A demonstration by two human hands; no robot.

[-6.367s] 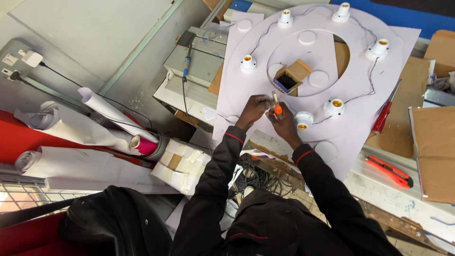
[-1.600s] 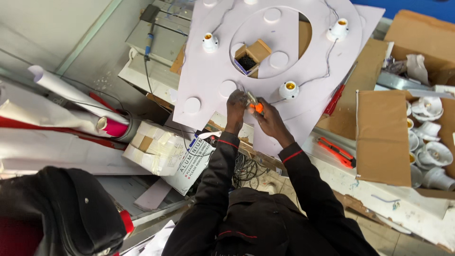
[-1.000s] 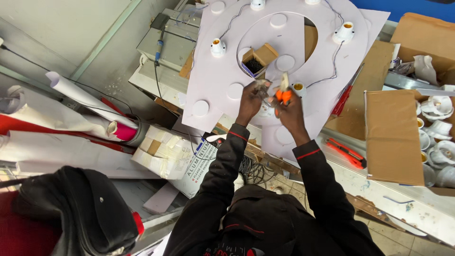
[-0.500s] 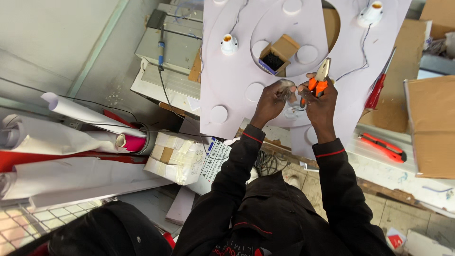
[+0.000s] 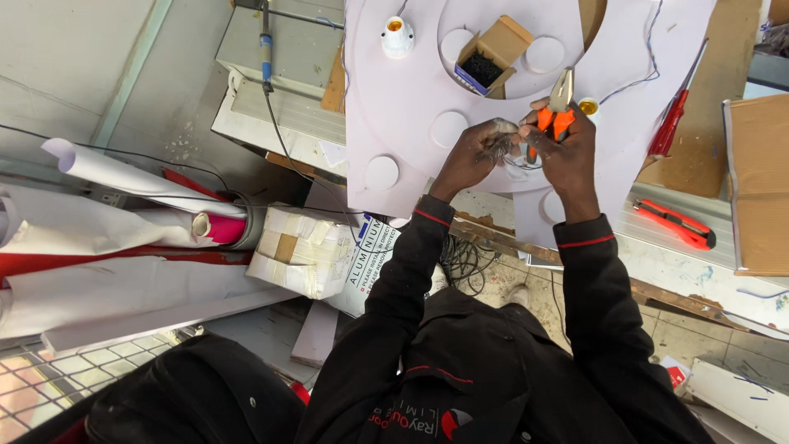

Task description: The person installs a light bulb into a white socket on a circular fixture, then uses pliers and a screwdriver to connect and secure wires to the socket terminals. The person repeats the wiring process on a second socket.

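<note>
Since half a second ago both hands have kept to the same spot on the white board (image 5: 411,123), with the pliers' nose tipped a little more upright and the view drawn closer. From the head camera, the right hand (image 5: 567,156) is closed around the orange handles of the pliers (image 5: 557,107), whose grey nose points away from the person, toward the board's inner ring. Just left of it, the left hand (image 5: 477,152) has its fingers bunched together, pinching a thin wire (image 5: 518,160) that runs across to the right hand; the exact grip on the wire is too small to make out. Both hands rest over the near part of the board, close to its near edge. A yellow-centred lamp holder (image 5: 588,105) sits on the board just beside the right hand, partly hidden by it. Another white lamp holder (image 5: 397,34) stands near the board's far left edge, and an open cardboard box (image 5: 493,53) sits in the middle cut-out. Off the board's right edge a red screwdriver (image 5: 674,123) lies on the bench, and a red utility knife (image 5: 674,224) lies nearer, beside a flat cardboard sheet (image 5: 760,181). To the left of the bench lie rolls of white paper (image 5: 107,222) and a taped white packet (image 5: 304,251).
</note>
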